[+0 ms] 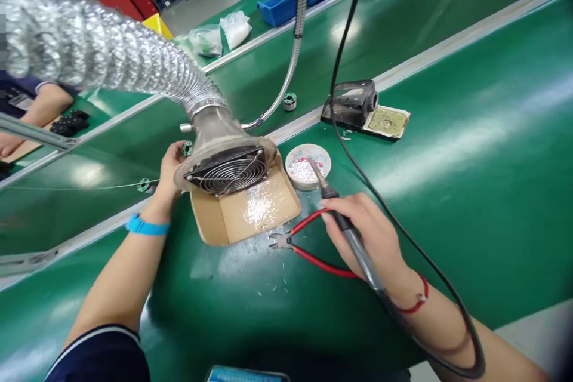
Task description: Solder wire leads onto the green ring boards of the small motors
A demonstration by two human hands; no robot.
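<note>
My right hand (pixel 369 233) is closed round a soldering iron (pixel 353 239), whose tip points up-left toward a small white bowl (pixel 308 166) of bits. Red-handled cutters (pixel 308 245) lie on the green belt just under that hand. My left hand (pixel 172 170), with a blue wristband, reaches behind the fume fan hood (pixel 226 170) and pinches a small green coil part (pixel 187 148). A flat cardboard tray (pixel 250 209) with shiny wire clippings lies below the fan.
A silver flexible duct (pixel 98 48) runs from upper left to the fan. A soldering iron stand with sponge (pixel 364 110) sits behind the bowl. Another green coil (pixel 144 185) and one spool (pixel 290 101) lie on the conveyor. Another person's arm (pixel 33 113) is at far left. Blue bins stand at the back.
</note>
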